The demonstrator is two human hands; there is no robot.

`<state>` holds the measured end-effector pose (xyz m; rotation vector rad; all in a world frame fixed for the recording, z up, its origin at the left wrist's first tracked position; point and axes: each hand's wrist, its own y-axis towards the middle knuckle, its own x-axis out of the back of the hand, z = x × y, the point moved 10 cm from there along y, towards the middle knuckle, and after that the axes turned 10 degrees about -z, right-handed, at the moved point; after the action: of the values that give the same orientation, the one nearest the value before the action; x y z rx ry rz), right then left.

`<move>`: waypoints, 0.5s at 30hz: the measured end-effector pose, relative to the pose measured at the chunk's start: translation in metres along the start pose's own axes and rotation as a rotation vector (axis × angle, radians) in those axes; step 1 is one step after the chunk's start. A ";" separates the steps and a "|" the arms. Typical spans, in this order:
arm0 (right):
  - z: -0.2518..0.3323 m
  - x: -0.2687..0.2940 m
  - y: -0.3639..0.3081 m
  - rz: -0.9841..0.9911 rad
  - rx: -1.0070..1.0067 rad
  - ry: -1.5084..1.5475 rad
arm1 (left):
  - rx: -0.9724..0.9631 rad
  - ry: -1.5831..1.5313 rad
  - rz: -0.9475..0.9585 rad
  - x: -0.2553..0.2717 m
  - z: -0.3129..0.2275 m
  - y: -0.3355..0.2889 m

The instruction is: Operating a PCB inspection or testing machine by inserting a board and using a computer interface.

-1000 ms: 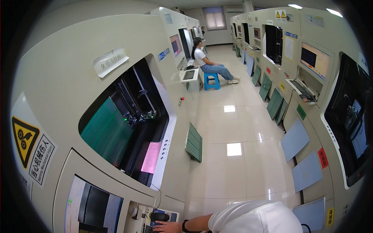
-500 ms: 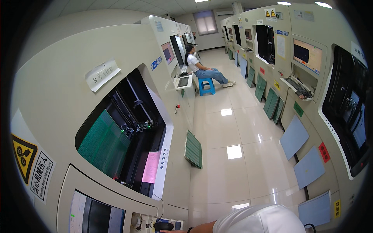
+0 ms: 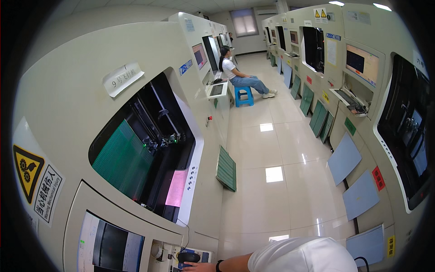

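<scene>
My right hand [image 3: 198, 267] is at the lower edge, reaching in from the right below a white sleeve [image 3: 297, 256] and a dark wristband [image 3: 219, 265]. Its visible fingers stretch left along the near side of a black computer mouse [image 3: 188, 257], apparently touching it; the frame cuts off the rest of the hand. The mouse rests on a small control ledge beside a button panel [image 3: 205, 256]. A screen [image 3: 110, 247] on the machine is to the left. Above these, the machine's opening holds a green perforated panel [image 3: 124, 163]. My left hand is out of view.
A pink sheet [image 3: 176, 188] lies inside the machine opening. A green panel [image 3: 226, 168] leans against the machine's side. Down the tiled aisle, a person [image 3: 240, 75] sits on a blue stool [image 3: 244, 96]. Opposite stand more machines, with blue boards [image 3: 360, 194] leaning against them.
The view has shifted slightly, and more of my right hand and forearm shows at the lower edge. My hand stays beside the mouse. The seated person keeps the same pose.
</scene>
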<state>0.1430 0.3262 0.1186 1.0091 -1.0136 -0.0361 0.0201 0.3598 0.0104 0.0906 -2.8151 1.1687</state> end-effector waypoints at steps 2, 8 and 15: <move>-0.009 0.015 -0.002 -0.182 -0.071 0.188 | -0.005 0.001 0.011 -0.005 -0.004 -0.002; -0.001 0.019 0.002 -0.143 -0.007 0.090 | -0.013 -0.010 0.004 0.008 0.002 -0.002; -0.001 0.016 0.003 -0.091 -0.036 0.083 | -0.015 -0.023 -0.008 0.023 0.007 -0.005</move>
<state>0.1519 0.3216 0.1314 1.0154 -0.8881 -0.0869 -0.0026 0.3503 0.0113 0.1145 -2.8406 1.1527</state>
